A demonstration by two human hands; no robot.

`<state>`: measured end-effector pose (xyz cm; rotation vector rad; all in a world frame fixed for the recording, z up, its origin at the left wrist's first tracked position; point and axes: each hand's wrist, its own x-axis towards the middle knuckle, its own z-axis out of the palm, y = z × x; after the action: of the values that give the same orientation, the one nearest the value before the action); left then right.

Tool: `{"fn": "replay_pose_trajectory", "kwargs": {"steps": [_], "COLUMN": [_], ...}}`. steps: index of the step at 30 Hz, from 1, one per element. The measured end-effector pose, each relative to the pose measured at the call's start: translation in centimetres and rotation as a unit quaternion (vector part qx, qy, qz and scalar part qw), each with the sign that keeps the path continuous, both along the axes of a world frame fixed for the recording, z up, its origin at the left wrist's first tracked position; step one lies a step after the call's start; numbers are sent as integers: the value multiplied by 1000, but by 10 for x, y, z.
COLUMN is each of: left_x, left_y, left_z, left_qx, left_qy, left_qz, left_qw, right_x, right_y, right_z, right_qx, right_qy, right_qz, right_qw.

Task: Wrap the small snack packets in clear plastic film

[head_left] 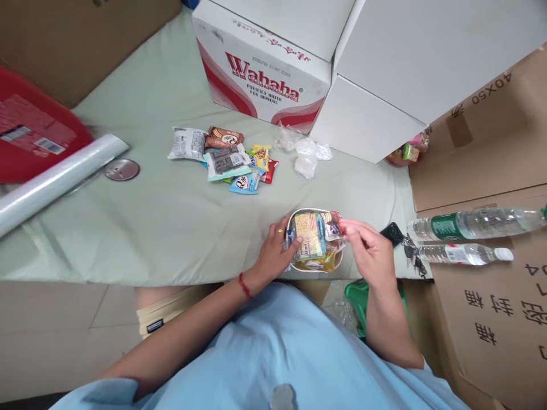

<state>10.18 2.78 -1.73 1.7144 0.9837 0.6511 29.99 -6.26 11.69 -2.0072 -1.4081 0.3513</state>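
Note:
A small white oval container [341,263] sits near the table's front edge, filled with wrapped snacks. On top lies a cracker packet [310,230] in clear and blue wrapping, with a yellow-brown packet [318,264] below it. My left hand [276,247] grips the container's left side, fingers around the outside and thumb over the rim against the cracker packet. At the opposite side, my right hand [371,250] is closed in a pinch on the corner of a small red-and-white snack packet [332,226], which rests at the container's upper right.
Farther back lie a pile of snack packets [228,162] and crumpled clear plastic [305,152]. A Wahaha carton [265,82] and white boxes [367,117] stand behind. Two bottles [474,223], keys [412,253] and a black object [392,233] lie right; a plastic film roll [64,179] lies left.

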Motion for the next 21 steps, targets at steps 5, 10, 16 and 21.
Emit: {"fn": "replay_pose_trajectory", "kwargs": {"steps": [5, 10, 16, 21], "left_x": [4, 10, 17, -6], "left_y": [1, 0, 1, 6], "left_z": [2, 5, 5, 11], "left_qx": [-36, -32, -31, -47], "left_qy": [28, 46, 28, -11], "left_qz": [9, 31, 34, 26], "left_qw": [999, 998, 999, 998], "right_x": [23, 14, 35, 51], "right_y": [3, 4, 5, -28], "right_z": [-43, -65, -64, -71], "right_qx": [-52, -63, -37, 13], "right_qy": [-74, -102, 60, 128], "right_qz": [-35, -22, -27, -167], "right_qw": [995, 993, 997, 978]}}
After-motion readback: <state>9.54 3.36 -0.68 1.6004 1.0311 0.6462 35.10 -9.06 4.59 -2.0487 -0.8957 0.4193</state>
